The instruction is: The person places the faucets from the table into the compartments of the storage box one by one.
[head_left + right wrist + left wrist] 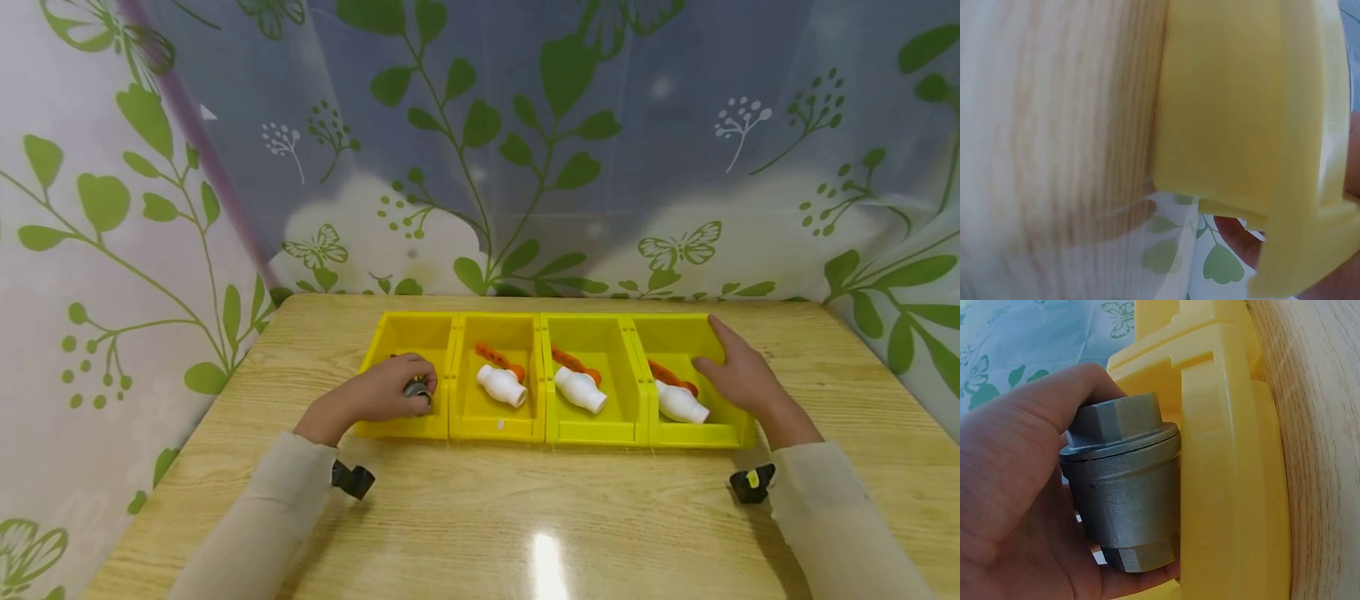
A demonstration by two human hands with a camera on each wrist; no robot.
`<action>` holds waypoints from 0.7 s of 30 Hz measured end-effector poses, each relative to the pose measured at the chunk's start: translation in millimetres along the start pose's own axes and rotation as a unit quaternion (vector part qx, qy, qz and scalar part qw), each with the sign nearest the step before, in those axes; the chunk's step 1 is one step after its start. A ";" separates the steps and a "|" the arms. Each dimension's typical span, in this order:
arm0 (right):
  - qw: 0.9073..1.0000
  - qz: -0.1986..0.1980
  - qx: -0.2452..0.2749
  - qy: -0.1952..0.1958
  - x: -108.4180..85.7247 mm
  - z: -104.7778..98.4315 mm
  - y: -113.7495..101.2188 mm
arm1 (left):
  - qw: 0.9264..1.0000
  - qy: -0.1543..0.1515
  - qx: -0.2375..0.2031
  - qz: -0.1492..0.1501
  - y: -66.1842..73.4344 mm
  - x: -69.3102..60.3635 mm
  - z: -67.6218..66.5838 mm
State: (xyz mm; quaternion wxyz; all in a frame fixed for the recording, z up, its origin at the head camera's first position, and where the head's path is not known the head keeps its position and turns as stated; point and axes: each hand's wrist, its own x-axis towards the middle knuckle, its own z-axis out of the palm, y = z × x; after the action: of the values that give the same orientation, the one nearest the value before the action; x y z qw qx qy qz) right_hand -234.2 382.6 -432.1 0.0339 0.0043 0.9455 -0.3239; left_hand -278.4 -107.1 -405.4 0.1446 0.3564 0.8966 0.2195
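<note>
In the leftmost yellow bin (408,333), my left hand (386,389) holds a grey metal check valve (1125,487) with hexagonal ends. In the left wrist view, the thumb reaches over its top and fingers pass behind and beneath it; the valve is close against the bin's front wall. My right hand (742,375) grips the side wall of the rightmost yellow bin (705,436), thumb inside and fingers outside. White plastic ball valves with orange handles lie in the other bins: one (502,386), another (581,390) and a third (681,403) near the right hand.
The yellow bins stand side by side in a row on a wood-grain table (480,508). Behind the table hangs a cloth (525,167) printed with leaves and butterflies. Each wrist carries a small black camera mount, one at the left sleeve (292,475).
</note>
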 end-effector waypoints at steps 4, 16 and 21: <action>1.000 0.000 -0.003 0.001 0.5 0.2 0.2 | 1.000 0.004 -0.001 -0.004 -0.7 0.4 0.2; 1.000 0.001 -0.001 0.001 0.1 -0.9 0.2 | 0.999 0.026 0.021 -0.006 -6.1 4.0 6.4; 1.000 0.002 -0.001 0.001 -0.4 -1.1 -1.0 | 0.998 0.038 0.040 -0.005 -9.3 6.8 10.2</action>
State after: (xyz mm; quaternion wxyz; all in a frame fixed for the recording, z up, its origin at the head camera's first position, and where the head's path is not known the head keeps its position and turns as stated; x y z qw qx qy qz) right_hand -233.8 382.5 -430.6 0.0337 0.0064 0.9459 -0.3226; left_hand -284.3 -105.4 -419.5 0.0971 0.3484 0.9114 0.1965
